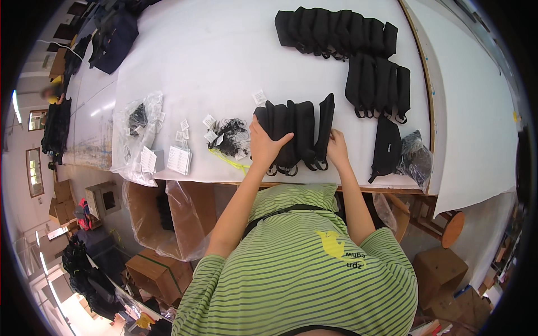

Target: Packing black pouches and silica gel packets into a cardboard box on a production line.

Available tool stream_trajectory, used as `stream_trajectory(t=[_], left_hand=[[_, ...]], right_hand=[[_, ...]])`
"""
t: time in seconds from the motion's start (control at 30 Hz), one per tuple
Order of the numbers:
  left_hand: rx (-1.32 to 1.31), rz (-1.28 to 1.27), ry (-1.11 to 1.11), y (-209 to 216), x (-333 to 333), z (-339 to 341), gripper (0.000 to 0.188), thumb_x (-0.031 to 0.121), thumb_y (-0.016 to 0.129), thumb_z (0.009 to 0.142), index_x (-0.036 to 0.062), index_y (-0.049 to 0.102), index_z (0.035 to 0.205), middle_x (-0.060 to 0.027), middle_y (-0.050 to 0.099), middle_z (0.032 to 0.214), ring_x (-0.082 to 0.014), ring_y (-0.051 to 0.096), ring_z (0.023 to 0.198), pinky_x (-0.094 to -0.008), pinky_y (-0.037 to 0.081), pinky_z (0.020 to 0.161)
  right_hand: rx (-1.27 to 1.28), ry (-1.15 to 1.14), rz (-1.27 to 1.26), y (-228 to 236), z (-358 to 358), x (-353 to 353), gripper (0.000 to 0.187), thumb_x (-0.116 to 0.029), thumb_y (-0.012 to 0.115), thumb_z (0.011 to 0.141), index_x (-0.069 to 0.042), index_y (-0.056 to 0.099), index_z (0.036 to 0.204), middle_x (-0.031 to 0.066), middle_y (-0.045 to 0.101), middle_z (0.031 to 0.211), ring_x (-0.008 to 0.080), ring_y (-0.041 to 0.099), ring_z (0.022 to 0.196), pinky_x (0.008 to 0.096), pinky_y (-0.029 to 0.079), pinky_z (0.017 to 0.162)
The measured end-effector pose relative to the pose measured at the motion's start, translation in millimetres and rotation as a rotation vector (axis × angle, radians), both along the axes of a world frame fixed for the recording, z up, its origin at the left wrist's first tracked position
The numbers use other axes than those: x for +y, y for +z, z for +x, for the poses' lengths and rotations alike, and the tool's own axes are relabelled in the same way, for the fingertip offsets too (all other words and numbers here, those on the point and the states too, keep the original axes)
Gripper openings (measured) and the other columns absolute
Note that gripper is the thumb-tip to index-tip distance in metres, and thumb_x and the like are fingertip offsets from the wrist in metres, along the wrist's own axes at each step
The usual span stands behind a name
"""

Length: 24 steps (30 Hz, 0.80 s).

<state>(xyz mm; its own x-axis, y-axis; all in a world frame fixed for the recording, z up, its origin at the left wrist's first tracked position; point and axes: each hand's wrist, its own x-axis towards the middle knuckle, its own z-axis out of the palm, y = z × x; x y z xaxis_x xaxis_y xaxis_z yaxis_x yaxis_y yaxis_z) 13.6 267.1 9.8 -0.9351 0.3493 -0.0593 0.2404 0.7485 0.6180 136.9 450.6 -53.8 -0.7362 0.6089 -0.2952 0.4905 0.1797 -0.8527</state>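
A row of black fabric pouches [303,131] stands on edge on the white table before me, with small loops along the near side. My left hand [266,143] grips the left end of the row, its thumb across the tops and its fingers along the outer side. At the right end, one pouch [324,129] leans slightly apart from the others. My right hand [336,149] has its fingers bent together at that pouch's outer edge; the fingertips are partly hidden. Left of the row lies a tangle of thin black cords [230,137] with small white tags.
More black pouches stand in rows at the far right [336,31] and below them [378,84]. One pouch [386,147] lies flat beside a plastic-wrapped bundle [415,158]. White cards [179,159] and a clear plastic bag [137,129] lie left. A lined carton [193,210] stands below the table edge.
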Motion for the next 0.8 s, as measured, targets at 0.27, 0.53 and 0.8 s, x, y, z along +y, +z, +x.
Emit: stream_trajectory(t=[0.27, 0.53, 0.8], left_hand=[[-0.032, -0.081, 0.006, 6.5, 0.8, 0.4, 0.12, 0.056, 0.078, 0.065, -0.012, 0.015, 0.141, -0.0305, 0.032, 0.138, -0.042, 0.039, 0.126, -0.0437, 0.039, 0.101], [-0.207, -0.045, -0.02, 11.7, 20.0, 8.7, 0.127, 0.057, 0.078, 0.064, -0.0154, 0.008, 0.141, -0.0334, 0.033, 0.138, -0.0446, 0.04, 0.125, -0.0454, 0.038, 0.101], [-0.232, -0.133, 0.024, 15.5, 38.4, 9.7, 0.138, 0.062, 0.081, 0.057, -0.0147, 0.004, 0.142, -0.0326, 0.034, 0.14, -0.0425, 0.038, 0.128, -0.0468, 0.034, 0.104]], right_hand=[[0.068, 0.104, 0.046, 42.7, 5.6, -23.1, 0.078, -0.031, 0.068, 0.082, -0.009, 0.031, 0.146, 0.0199, 0.041, 0.135, 0.0329, 0.046, 0.123, 0.0386, 0.04, 0.101], [0.167, 0.211, -0.115, 39.1, 16.3, -34.5, 0.081, -0.023, 0.069, 0.08, -0.01, 0.027, 0.148, 0.0238, 0.04, 0.141, 0.0374, 0.042, 0.129, 0.0399, 0.036, 0.105], [0.129, 0.36, -0.124, 48.3, 11.2, -20.9, 0.088, -0.033, 0.075, 0.075, -0.011, 0.029, 0.147, 0.0229, 0.041, 0.142, 0.0387, 0.044, 0.126, 0.0431, 0.035, 0.105]])
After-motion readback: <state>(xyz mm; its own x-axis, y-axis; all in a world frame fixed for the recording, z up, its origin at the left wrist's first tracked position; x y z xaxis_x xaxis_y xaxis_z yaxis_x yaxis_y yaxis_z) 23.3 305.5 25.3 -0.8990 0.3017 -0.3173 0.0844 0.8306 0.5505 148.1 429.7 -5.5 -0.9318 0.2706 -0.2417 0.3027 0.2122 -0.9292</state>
